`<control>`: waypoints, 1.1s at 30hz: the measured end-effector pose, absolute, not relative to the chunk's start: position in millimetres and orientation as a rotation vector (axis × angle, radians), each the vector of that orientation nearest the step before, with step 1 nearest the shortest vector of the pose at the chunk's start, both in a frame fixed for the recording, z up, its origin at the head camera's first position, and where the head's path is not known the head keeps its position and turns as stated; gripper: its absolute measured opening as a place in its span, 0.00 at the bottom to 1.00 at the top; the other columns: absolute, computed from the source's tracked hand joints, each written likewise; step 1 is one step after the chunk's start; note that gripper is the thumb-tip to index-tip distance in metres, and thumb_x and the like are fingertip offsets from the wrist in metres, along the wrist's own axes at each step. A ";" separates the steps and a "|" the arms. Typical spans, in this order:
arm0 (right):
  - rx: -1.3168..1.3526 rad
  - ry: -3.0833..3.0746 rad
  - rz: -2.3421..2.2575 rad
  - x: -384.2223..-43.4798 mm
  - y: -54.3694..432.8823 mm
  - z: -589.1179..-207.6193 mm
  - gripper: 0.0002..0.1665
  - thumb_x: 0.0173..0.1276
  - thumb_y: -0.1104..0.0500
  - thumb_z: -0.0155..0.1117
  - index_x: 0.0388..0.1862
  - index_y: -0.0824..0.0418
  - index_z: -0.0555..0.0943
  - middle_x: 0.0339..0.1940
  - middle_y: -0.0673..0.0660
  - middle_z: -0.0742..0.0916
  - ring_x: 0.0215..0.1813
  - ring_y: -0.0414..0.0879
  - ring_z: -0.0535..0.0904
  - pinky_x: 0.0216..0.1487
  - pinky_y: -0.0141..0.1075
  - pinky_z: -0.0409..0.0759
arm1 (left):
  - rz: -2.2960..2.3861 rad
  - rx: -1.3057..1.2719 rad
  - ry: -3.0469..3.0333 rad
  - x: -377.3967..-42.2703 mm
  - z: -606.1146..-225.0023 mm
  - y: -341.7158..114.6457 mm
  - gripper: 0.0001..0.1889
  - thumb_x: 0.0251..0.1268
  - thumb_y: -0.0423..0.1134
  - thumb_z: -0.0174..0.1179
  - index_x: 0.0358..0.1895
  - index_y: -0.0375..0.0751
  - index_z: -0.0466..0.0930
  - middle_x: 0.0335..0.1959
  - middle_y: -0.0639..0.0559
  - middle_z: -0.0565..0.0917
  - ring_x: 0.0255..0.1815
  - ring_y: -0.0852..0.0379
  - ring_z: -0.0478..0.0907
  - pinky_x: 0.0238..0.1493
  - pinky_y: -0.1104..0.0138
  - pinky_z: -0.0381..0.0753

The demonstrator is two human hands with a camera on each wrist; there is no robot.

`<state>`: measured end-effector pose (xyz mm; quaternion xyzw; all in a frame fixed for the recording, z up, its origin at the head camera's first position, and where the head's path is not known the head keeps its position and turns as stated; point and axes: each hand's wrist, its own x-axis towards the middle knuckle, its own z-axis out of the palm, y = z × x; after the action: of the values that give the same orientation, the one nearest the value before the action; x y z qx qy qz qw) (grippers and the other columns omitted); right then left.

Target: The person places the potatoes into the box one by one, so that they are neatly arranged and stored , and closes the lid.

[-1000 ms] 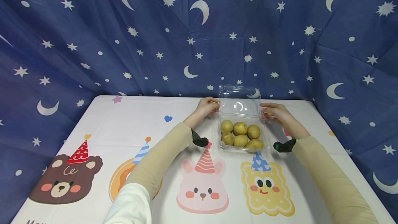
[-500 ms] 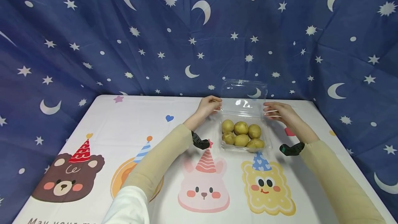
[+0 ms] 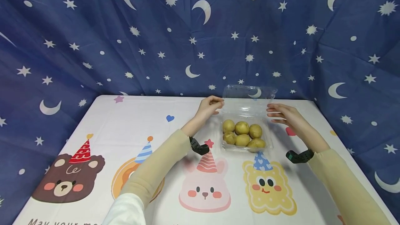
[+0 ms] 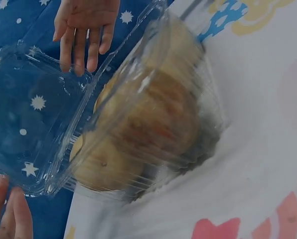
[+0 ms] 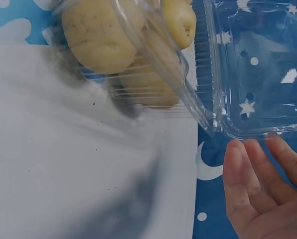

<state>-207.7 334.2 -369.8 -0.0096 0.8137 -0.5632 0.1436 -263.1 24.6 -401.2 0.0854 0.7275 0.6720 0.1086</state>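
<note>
A clear plastic clamshell container [image 3: 270, 141] stands on the table with its hinged lid [image 3: 247, 104] raised at the back. Several yellow potatoes [image 3: 242, 127] lie in its base in two rows. At the lid's left edge is my left hand [image 3: 208, 109], its fingertips close to the plastic; in the left wrist view its fingers [image 4: 23, 214] look fairly straight. My right hand [image 3: 285, 114] is at the lid's right side with fingers extended. The right wrist view puts those fingertips at the lid's rim, though whether they press on it I cannot tell.
A white tablecloth [image 3: 150, 114] printed with cartoon animals and party hats covers the table. Directly behind the table's back edge hangs a dark blue curtain [image 3: 150, 44] with moons and stars. Each wrist wears a small black device [image 3: 300, 156].
The lid's right side has shifted to the right; its top edge rose, then sank back. My right hand has drawn slightly to the right, while my left hand stays nearly in place.
</note>
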 end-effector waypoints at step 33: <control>-0.095 2.489 -1.613 -138.6 330.7 -381.9 0.35 0.76 0.46 0.48 0.72 0.67 0.61 0.63 0.43 0.73 0.52 0.24 0.76 0.52 0.26 0.79 | 1.943 0.151 2.061 -200.9 -409.6 17.9 0.23 0.66 0.41 0.55 0.62 0.38 0.68 0.56 0.39 0.74 0.57 0.42 0.76 0.51 0.55 0.83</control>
<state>-138.6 330.7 -381.9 -0.0320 0.8355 -0.5416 0.0870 -200.9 17.9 -409.6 0.0524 0.7182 0.6771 0.1517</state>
